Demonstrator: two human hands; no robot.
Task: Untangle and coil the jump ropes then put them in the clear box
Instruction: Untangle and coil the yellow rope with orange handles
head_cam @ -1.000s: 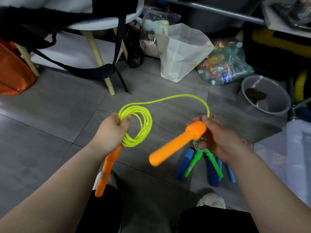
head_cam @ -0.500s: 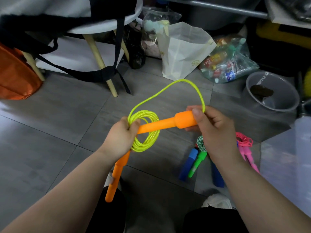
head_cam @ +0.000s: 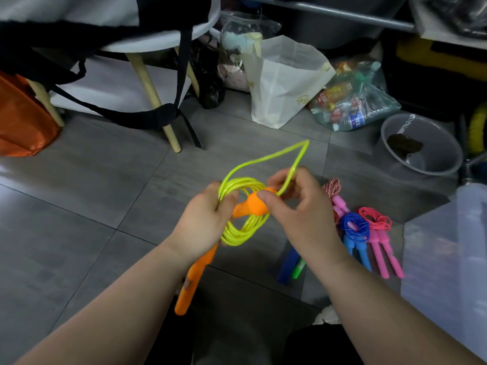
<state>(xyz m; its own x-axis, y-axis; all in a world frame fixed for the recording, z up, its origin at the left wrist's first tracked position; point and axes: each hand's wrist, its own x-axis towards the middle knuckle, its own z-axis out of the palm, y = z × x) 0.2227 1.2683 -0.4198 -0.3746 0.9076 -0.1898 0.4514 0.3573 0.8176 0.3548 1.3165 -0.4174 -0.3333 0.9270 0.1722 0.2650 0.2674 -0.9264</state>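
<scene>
Yellow rope (head_cam: 238,237) coiled in L hand (head_cam: 203,222).

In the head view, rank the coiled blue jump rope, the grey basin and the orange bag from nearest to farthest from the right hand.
Measured from the right hand:
1. blue jump rope, on the floor just to the hand's right.
2. grey basin, farther right and back.
3. orange bag, at the far left edge of the view.
</scene>
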